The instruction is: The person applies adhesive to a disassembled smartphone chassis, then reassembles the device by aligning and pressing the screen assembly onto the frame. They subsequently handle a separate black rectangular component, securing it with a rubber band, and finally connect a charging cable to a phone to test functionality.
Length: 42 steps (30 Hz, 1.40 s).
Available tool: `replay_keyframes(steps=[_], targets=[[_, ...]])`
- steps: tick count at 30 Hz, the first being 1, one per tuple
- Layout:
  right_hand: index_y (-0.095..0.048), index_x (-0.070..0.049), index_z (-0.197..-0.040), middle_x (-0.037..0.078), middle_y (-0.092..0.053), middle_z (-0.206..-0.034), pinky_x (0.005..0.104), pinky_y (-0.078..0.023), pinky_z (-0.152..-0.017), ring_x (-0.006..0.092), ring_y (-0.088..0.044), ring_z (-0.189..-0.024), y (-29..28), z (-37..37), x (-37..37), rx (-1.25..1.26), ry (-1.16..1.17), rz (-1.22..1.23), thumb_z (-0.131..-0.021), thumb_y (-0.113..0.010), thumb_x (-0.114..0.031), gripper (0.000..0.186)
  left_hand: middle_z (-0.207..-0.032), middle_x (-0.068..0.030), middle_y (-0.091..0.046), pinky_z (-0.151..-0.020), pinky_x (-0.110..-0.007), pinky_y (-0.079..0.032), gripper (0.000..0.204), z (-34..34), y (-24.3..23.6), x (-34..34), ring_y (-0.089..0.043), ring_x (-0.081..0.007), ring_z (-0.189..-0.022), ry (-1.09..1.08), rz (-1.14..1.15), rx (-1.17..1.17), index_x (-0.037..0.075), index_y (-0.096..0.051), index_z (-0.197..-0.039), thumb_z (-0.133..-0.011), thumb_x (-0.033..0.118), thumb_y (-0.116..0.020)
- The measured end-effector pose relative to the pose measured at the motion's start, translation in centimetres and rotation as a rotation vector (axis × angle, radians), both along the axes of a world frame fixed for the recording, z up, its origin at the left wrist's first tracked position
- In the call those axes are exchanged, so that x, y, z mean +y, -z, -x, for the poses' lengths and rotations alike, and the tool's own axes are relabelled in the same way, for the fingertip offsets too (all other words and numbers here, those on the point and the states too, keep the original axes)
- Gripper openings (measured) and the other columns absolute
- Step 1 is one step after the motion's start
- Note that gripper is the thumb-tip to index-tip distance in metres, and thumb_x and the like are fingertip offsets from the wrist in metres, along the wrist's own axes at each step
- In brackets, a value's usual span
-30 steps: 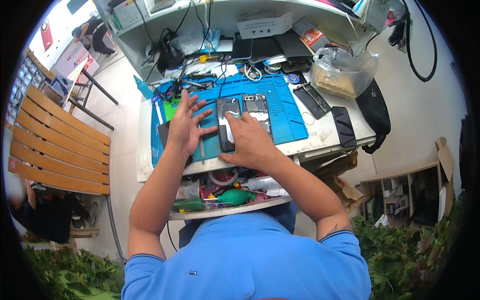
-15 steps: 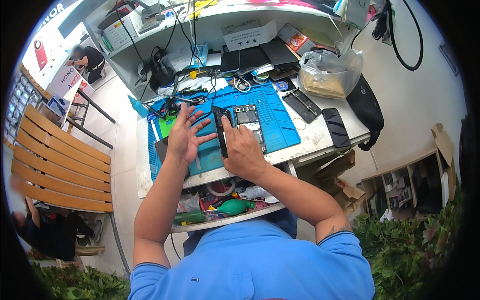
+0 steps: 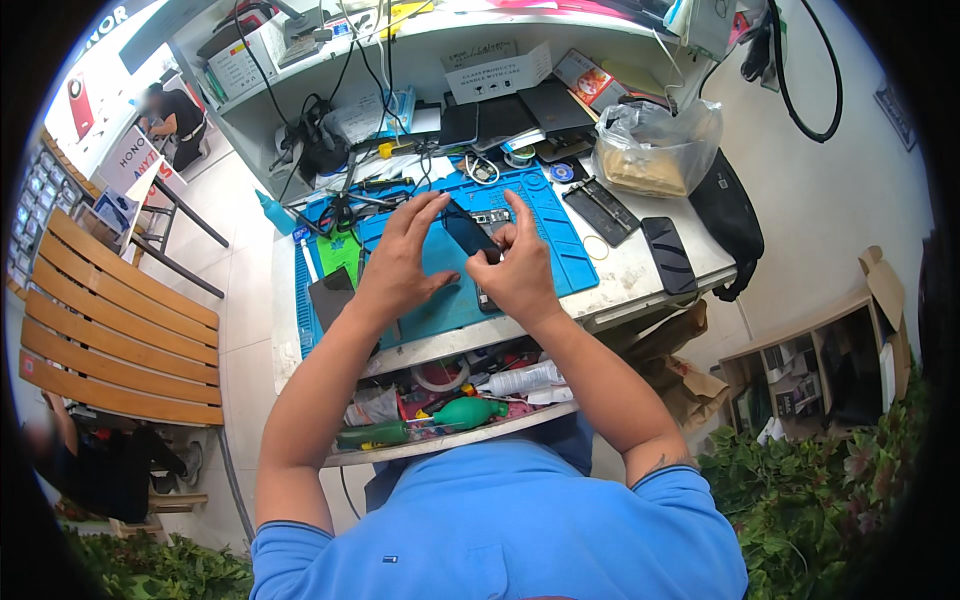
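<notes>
My right hand (image 3: 515,270) grips a dark phone (image 3: 466,228) by its side and holds it tilted above the blue repair mat (image 3: 565,250). My left hand (image 3: 400,262) is raised at the phone's left with its thumb apart; its fingertips are at the upper corner, and I cannot tell whether they touch it. A second, opened phone (image 3: 490,216) lies on the mat, mostly hidden behind the held one. A green pad (image 3: 335,255), a dark flat piece (image 3: 330,297) and a teal bottle (image 3: 275,213) are to the left.
Right of the mat lie a phone frame (image 3: 600,210), a black phone (image 3: 668,255) and a plastic bag (image 3: 650,160). Cables and stacked devices fill the back. An open drawer (image 3: 450,410) holds tools. A wooden bench (image 3: 120,320) and two other people (image 3: 175,125) are at the left.
The phone under my right hand has been lifted off the mat and turned to show a plain dark face. My left hand has swung over beside its upper end, fingers more curved.
</notes>
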State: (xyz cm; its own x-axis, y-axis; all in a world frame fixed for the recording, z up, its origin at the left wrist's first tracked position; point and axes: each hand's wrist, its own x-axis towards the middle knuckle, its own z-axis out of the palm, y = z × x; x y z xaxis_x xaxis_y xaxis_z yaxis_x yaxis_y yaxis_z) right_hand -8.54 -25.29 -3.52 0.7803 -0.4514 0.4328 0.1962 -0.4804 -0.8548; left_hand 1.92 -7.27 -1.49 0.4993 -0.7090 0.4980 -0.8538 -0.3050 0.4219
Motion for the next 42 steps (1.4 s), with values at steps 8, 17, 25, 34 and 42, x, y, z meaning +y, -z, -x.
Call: replay_keyframes(steps=[8, 17, 25, 34, 42], targets=[[-0.04, 0.014, -0.153, 0.008, -0.071, -0.082, 0.0265, -0.056, -0.065, 0.0123, -0.069, -0.068, 0.1, 0.6, -0.4, -0.008, -0.034, -0.327, -0.079, -0.076, -0.004, 0.084, -0.151, -0.0059, -0.063, -0.123, -0.048, -0.045, 0.094, -3.4, -1.8, -2.6, -0.054, -0.0316, -0.147, 0.184, -0.077, -0.351, 0.02, -0.061, -0.152, -0.066, 0.017, -0.098], [-0.026, 0.009, -0.164, 0.021, -0.059, -0.128, 0.0484, -0.043, -0.11, 0.0357, -0.055, -0.124, -0.2, 5.8, -1.1, 0.076, 0.107, 0.208, -0.066, -0.094, -0.074, 0.145, -0.142, -0.0075, -0.069, -0.115, -0.047, -0.052, 0.084, -4.6, -1.5, -2.3, -0.064, -0.0323, -0.134, 0.222, -0.09, -0.258, 0.017, -0.068, -0.142, -0.062, 0.008, -0.092], [-0.032, 0.015, -0.16, 0.022, -0.063, -0.124, 0.0476, -0.039, -0.1, 0.0335, -0.055, -0.113, 1.6, 5.4, -0.5, 0.425, 0.242, 0.705, -0.067, -0.088, -0.076, 0.141, -0.142, -0.0083, -0.069, -0.113, -0.045, -0.053, 0.085, -4.5, -1.1, -2.3, -0.065, -0.0314, -0.131, 0.22, -0.076, -0.216, 0.016, -0.066, -0.144, -0.063, 0.008, -0.09], [-0.031, 0.016, -0.159, 0.028, -0.064, -0.125, 0.0508, -0.043, -0.105, 0.0412, -0.059, -0.117, -0.2, 4.6, -1.6, 0.524, 0.087, 0.584, -0.067, -0.09, -0.046, 0.126, -0.136, -0.0092, -0.068, -0.104, -0.044, -0.057, 0.079, -4.7, -2.2, -2.2, -0.068, -0.0339, -0.122, 0.246, -0.15, -0.225, 0.013, -0.07, -0.137, -0.061, 0.009, -0.091], [-0.036, 0.003, -0.163, 0.026, -0.063, -0.13, 0.0474, -0.043, -0.113, 0.0407, -0.057, -0.125, -0.6, 3.5, -8.3, 0.425, -0.28, 0.651, -0.07, -0.085, -0.03, 0.11, -0.13, -0.0102, -0.067, -0.101, -0.041, -0.059, 0.078, -5.1, -4.6, -3.1, -0.07, -0.0329, -0.117, 0.277, -0.399, -0.13, 0.011, -0.071, -0.136, -0.061, 0.02, -0.092]])
